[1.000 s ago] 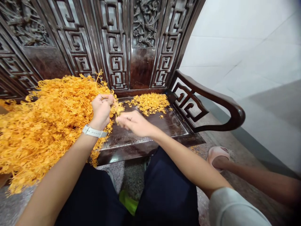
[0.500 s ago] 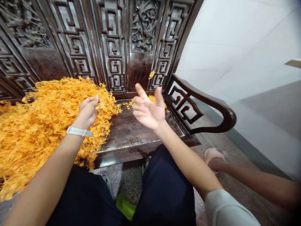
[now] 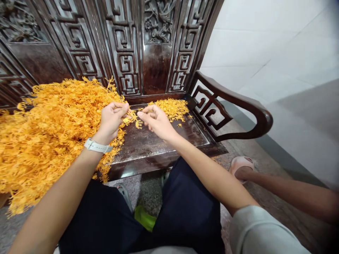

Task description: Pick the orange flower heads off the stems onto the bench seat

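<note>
A big heap of orange plastic sprigs (image 3: pixel 50 130) covers the left of a dark carved wooden bench seat (image 3: pixel 159 141). My left hand (image 3: pixel 112 118), with a white watch at the wrist, pinches a sprig (image 3: pixel 131 118) at the heap's right edge. My right hand (image 3: pixel 156 121) meets it from the right, its fingertips closed on the same sprig. A smaller pile of loose orange pieces (image 3: pixel 171 107) lies on the seat just behind my right hand.
The bench's carved backrest (image 3: pixel 132 46) rises behind and its curved armrest (image 3: pixel 233 109) closes the right side. Another person's leg and pink slipper (image 3: pixel 241 165) rest on the stone floor at right. My dark-trousered knees and a green shoe (image 3: pixel 144 217) sit below the seat.
My right hand, flung open toward the small pile half a second ago, has come back left and closed on a sprig held by my left hand. The tossed piece has landed.
</note>
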Available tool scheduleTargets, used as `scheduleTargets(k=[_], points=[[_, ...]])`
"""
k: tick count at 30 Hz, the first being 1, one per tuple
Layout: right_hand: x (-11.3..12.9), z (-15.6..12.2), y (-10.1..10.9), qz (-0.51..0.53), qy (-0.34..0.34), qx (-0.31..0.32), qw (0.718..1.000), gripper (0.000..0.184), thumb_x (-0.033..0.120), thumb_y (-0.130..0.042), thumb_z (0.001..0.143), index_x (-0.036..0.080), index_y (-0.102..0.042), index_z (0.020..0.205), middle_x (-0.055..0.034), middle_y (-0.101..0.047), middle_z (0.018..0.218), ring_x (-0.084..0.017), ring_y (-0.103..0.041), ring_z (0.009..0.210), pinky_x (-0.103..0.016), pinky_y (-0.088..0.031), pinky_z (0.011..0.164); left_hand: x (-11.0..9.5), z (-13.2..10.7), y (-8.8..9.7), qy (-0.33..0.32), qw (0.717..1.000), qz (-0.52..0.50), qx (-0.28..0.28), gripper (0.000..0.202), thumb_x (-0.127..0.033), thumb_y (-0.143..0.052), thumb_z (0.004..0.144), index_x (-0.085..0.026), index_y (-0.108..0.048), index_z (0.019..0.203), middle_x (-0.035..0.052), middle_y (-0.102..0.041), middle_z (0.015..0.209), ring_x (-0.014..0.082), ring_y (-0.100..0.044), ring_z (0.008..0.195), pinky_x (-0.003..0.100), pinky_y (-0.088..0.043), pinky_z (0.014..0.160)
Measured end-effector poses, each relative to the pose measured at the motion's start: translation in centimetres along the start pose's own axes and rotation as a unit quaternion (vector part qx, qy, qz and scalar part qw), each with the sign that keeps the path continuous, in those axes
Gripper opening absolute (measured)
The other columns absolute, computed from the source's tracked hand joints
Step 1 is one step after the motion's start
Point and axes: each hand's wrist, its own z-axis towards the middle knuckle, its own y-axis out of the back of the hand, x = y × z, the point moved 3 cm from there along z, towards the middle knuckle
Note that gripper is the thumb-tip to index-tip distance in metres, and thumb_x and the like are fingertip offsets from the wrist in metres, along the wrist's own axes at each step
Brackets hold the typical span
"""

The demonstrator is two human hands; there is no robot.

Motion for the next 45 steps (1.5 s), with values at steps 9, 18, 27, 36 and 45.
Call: scheduleTargets(k=[9, 18, 27, 36, 45], points=[[-0.3, -1.5, 0.0, -0.132, 0.089, 0.235, 0.959, 0.035, 0.043, -0.074, 0.098, 0.016, -0.065, 0.077, 0.0034, -0.06, 0.064, -0.008, -0.05, 0.059, -0.021, -0.04, 0.06, 0.2, -0.7, -0.1, -0.045, 0.998, 0.039, -0.001, 0.024, -0.017, -0.089, 0.08, -0.016, -0.066, 0.078, 0.0023, -0.07, 0.073, 0.013, -0.066, 0.062, 0.022, -0.053, 0.056], [3.5, -7.9, -3.2, 0.058, 0.012, 0.772, 0.632, 0.033, 0.048, -0.093, 0.079, 0.017, -0.082, 0.08, -0.0091, -0.078, 0.086, -0.017, -0.074, 0.084, -0.024, -0.057, 0.077, 1.1, 2.5, 3.0, 0.088, 0.994, -0.03, -0.065, 0.024, -0.007, -0.075, 0.085, -0.017, -0.056, 0.075, -0.0005, -0.062, 0.075, 0.0057, -0.052, 0.053, 0.015, -0.046, 0.047], [0.3, 1.4, 4.8, 0.348, -0.154, -0.028, 0.924, 0.031, 0.03, -0.056, 0.099, 0.017, -0.056, 0.07, 0.0066, -0.043, 0.056, -0.006, -0.033, 0.048, -0.018, -0.031, 0.046, 2.4, 1.5, 2.0, 0.116, 0.993, -0.019, -0.021, 0.023, -0.016, -0.082, 0.086, -0.016, -0.062, 0.077, 0.0008, -0.064, 0.075, 0.0065, -0.055, 0.053, 0.015, -0.049, 0.046], [0.9, -1.0, 2.4, 0.167, -0.074, -0.002, 0.983, 0.02, 0.024, -0.067, 0.097, 0.017, -0.061, 0.079, 0.0052, -0.05, 0.062, -0.006, -0.037, 0.051, -0.02, -0.027, 0.048, 2.1, 0.1, -0.1, 0.116, 0.992, -0.04, 0.0, 0.021, -0.01, -0.075, 0.095, -0.014, -0.065, 0.077, 0.0047, -0.073, 0.079, 0.0078, -0.066, 0.062, 0.014, -0.052, 0.055], [-1.6, -1.0, 0.4, -0.072, 0.004, 0.098, 0.993, 0.033, 0.037, -0.073, 0.096, 0.017, -0.061, 0.072, 0.0029, -0.059, 0.066, -0.008, -0.049, 0.059, -0.024, -0.035, 0.057, 1.7, -3.2, -3.1, 0.095, 0.988, -0.089, 0.079, 0.029, -0.026, -0.092, 0.083, -0.015, -0.066, 0.078, 0.0017, -0.074, 0.079, 0.0087, -0.066, 0.063, 0.019, -0.052, 0.058]])
